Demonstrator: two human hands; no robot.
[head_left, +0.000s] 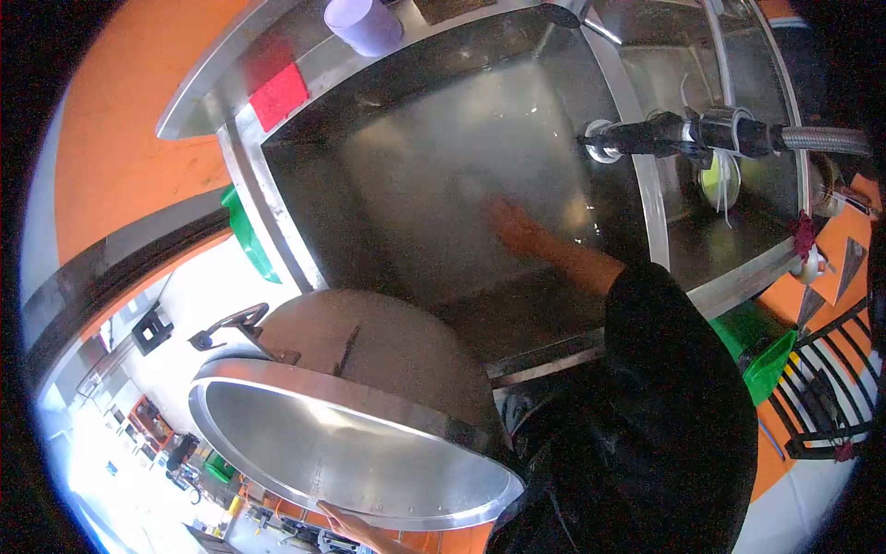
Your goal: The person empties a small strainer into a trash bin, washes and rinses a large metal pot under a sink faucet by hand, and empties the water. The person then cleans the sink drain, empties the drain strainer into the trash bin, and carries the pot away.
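Note:
A large metal pot (388,346) with a side handle (235,323) lies tilted at the near left edge of the sink (305,208), its shiny open mouth turned towards the bottom of the view. My left hand (349,528) is at the lower rim of the pot, holding it, with part of the hand cut off by the frame. My right hand (515,226), at the end of a black sleeve, reaches down into cloudy water (434,148) in the sink. Its fingers are blurred under the surface, and whatever they touch is hidden. A faint pale patch shows near the fingertips.
A tap with a braided hose (821,138) crosses over the second basin (701,222), which holds a yellow-green round item (718,180). On the sink ledge are a red cloth (279,97) and a purple cup (364,23). A green bin (761,355) stands at right.

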